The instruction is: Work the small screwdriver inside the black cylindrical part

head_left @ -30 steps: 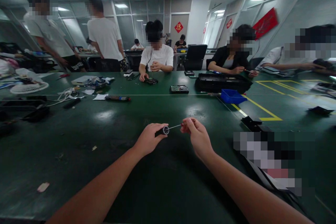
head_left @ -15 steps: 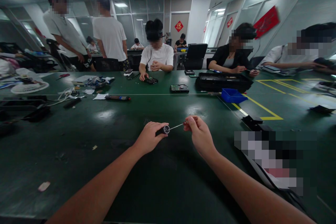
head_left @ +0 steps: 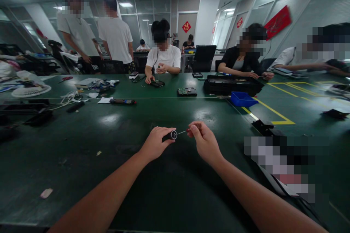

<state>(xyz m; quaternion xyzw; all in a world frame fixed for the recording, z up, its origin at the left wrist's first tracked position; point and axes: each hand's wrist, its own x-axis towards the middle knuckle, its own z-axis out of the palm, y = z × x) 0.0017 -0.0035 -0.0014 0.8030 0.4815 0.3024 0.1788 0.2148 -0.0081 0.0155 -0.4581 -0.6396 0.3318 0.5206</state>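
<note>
My left hand (head_left: 155,143) is closed round a short black cylinder (head_left: 166,136). The cylinder's round open end (head_left: 173,134), with a pale rim, faces right. In my right hand (head_left: 206,140) is a slim screwdriver (head_left: 182,132), pinched between thumb and fingers. Its thin metal shaft points left to the cylinder's open end, and a bit of red shows by my fingertips. The tip sits at or inside that opening; which one I cannot tell. Both hands are above the green table (head_left: 164,193).
Across the table, a person in white handles a dark hard drive (head_left: 158,83). Another drive (head_left: 187,91) lies nearby, with a black tray (head_left: 232,84) and blue bin (head_left: 243,99) to its right. A thick pen-shaped tool (head_left: 123,101) and cables lie left. Black parts (head_left: 264,127) lie right.
My right hand has shifted slightly left with the screwdriver, so less shaft shows between it and the cylinder. My left hand stays put. A standing person at the back left has moved right.
</note>
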